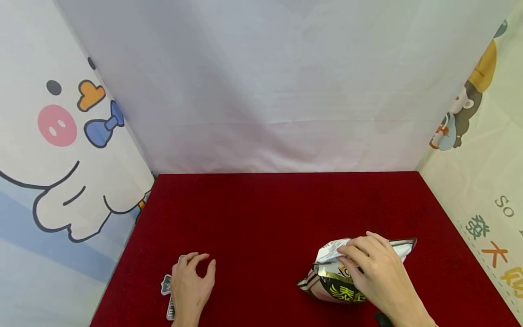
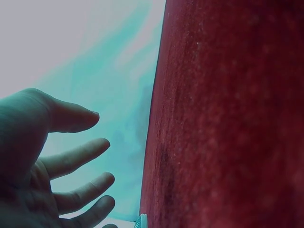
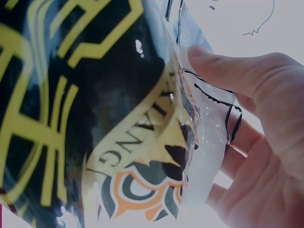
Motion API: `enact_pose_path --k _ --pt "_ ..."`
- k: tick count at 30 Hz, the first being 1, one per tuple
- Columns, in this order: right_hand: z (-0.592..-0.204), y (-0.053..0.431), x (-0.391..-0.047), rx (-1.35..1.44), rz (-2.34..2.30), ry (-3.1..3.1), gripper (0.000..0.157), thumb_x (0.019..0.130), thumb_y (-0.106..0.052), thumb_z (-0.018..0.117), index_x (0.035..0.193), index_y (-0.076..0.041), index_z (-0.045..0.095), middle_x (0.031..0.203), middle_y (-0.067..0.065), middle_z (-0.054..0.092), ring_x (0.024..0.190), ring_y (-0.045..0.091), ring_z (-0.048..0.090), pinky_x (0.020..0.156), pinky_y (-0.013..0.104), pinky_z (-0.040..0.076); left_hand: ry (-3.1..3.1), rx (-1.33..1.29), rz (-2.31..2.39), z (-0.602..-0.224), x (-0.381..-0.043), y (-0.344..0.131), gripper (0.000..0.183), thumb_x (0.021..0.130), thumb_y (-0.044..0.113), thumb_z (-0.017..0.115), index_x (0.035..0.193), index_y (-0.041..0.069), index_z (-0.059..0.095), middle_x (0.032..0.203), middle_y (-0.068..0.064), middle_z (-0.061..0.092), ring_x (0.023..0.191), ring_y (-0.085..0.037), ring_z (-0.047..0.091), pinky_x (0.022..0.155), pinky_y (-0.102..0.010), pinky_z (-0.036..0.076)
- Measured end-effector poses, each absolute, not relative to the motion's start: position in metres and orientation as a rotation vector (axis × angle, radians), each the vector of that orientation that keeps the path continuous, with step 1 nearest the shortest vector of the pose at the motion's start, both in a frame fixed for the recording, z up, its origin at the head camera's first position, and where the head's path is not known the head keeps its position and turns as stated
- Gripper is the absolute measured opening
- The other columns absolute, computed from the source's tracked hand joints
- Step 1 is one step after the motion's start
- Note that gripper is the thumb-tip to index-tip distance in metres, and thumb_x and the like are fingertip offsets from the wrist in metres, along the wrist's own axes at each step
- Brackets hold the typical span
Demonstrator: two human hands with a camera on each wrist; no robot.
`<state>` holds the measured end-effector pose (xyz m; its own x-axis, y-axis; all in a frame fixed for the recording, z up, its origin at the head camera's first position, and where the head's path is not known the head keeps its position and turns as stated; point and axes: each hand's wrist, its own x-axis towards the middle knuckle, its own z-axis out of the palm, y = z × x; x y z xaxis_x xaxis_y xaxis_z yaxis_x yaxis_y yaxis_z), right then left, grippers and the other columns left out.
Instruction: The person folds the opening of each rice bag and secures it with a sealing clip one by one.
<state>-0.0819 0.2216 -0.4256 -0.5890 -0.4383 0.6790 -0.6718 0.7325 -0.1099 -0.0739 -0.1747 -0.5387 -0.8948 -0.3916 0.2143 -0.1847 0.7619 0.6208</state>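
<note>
On the right of the head view stands a plastic snack bag (image 1: 332, 282), black and pinkish with yellow lettering and a white upper part. My right hand (image 1: 377, 274) pinches the bag's upper edge between thumb and fingers. The right wrist view shows the thumb on one side of the crumpled plastic (image 3: 209, 137) and fingers behind it. My left hand (image 1: 191, 284) hovers at the left, its fingers loosely bent and apart, holding nothing. Partly hidden beside it lies a flat white-edged item (image 1: 165, 285) with a grey shape and a dark-striped strip (image 1: 170, 309).
A dark red cloth (image 1: 261, 227) covers the table. A small black object (image 1: 383, 319) shows beneath the right wrist. Pale curtain (image 1: 261, 91) hangs behind the table, with printed cartoon panels at the left (image 1: 61, 190) and right (image 1: 482, 181).
</note>
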Motion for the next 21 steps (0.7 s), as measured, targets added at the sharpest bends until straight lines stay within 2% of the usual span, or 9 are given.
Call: enact_pose_path --k 7,15,21 --pt "-0.4250 0.2209 -0.0821 0.837 0.469 -2.281 0.057 0.114 -0.043 0.040 0.090 -0.009 0.079 0.087 0.003 0.074 0.083 0.023 0.068 0.128 0.018 0.020 -2.636 0.450 -0.852 -0.5391 -0.0715 -0.1769 0.026 0.091 0.029 0.081 0.110 0.010 0.082 0.128 -0.020 0.069 0.119 -0.045 0.058 0.097 -0.061 0.046" --pt "-0.4237 0.2206 -0.0810 0.836 0.462 -2.291 0.058 0.114 -0.044 0.039 0.090 -0.009 0.079 0.087 0.003 0.074 0.083 0.023 0.068 0.128 0.018 0.019 -2.688 0.498 -0.889 -0.5374 -0.0708 -0.1804 0.032 0.094 0.032 0.079 0.116 0.009 0.080 0.143 -0.023 0.061 0.131 -0.048 0.051 0.104 -0.066 0.042" --pt "-0.4227 0.2207 -0.0801 0.832 0.455 -2.299 0.058 0.114 -0.044 0.039 0.090 -0.009 0.079 0.088 0.003 0.074 0.083 0.023 0.069 0.127 0.019 0.022 -2.717 0.541 -0.905 -0.5364 -0.0696 -0.1814 0.035 0.095 0.034 0.077 0.120 0.009 0.078 0.148 -0.023 0.057 0.137 -0.048 0.046 0.108 -0.067 0.038"
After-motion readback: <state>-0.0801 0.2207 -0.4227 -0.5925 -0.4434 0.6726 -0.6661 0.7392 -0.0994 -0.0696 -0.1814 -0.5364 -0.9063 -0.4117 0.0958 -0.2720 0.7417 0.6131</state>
